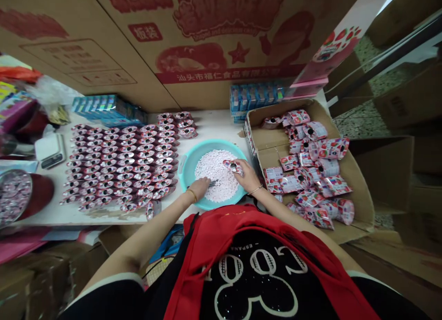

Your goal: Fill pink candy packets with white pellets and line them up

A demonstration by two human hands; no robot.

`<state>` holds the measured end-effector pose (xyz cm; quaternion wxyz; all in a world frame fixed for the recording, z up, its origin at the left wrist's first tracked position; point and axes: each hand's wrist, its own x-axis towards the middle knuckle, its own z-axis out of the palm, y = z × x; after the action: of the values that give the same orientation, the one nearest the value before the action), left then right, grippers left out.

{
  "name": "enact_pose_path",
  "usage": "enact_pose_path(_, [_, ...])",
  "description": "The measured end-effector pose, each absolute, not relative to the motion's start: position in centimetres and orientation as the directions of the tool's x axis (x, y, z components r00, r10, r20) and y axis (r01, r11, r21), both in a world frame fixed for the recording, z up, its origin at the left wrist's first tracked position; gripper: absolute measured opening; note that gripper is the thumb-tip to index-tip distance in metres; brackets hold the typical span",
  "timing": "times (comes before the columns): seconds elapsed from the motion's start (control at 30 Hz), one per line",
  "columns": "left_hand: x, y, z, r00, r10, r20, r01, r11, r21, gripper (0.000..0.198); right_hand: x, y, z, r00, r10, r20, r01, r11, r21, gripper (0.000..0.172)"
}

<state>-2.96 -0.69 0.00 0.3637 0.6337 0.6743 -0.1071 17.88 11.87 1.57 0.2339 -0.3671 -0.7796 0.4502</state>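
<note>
Brighter middle, dim edges (stretched, softly blurred)

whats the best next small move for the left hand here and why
Probably bring some white pieces up to the pouch with the grey tool: the left hand holds it at the pieces, while the right hand holds the pouch over the basin, what looks like its opening facing up.

A smooth, kinda shiny finish is being shown by the round turquoise plastic basin (188, 165), while a chalky-looking matt one is being shown by the tiny white pellets (221, 161). Gloss is being thrown off by the small red-and-white plastic-film pouches (331, 148), and a metal-ish look by the slim grey utensil (213, 183). Dull paperboard is being shown by the shallow brown cardboard box (361, 195), matt fabric by the broad red cloth garment (186, 269).
</note>
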Motion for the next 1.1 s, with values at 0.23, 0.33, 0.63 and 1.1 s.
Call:
enact_pose_path(0.23, [3.6, 1.9, -4.3, 0.078, 0.864, -0.497, 0.808, 0.237, 0.539, 0.036, 18.3, 12.4, 2.2, -0.575, 0.818, 0.024, 0.362, 0.281, -0.889, 0.035])
enact_pose_path(0.33, [2.9, 1.8, -3.8, 0.085, 0.887, -0.455, 0.750, 0.243, 0.615, 0.033, 18.5, 12.8, 2.4, -0.564, 0.826, 0.010, 0.377, 0.268, -0.887, 0.033])
enact_pose_path(0.63, [-4.1, 0.3, 5.1, 0.192, 0.937, -0.291, 0.702, 0.076, 0.708, 0.027, 17.9, 12.6, 2.6, -0.625, 0.779, -0.042, 0.463, 0.327, -0.824, 0.041])
enact_pose_path(1.1, [1.4, 5.2, 15.3, 0.061, 0.845, -0.531, 0.998, -0.053, 0.030, 0.030, 16.3, 9.8, 1.6, -0.740, 0.668, -0.073, 0.447, 0.409, -0.796, 0.046])
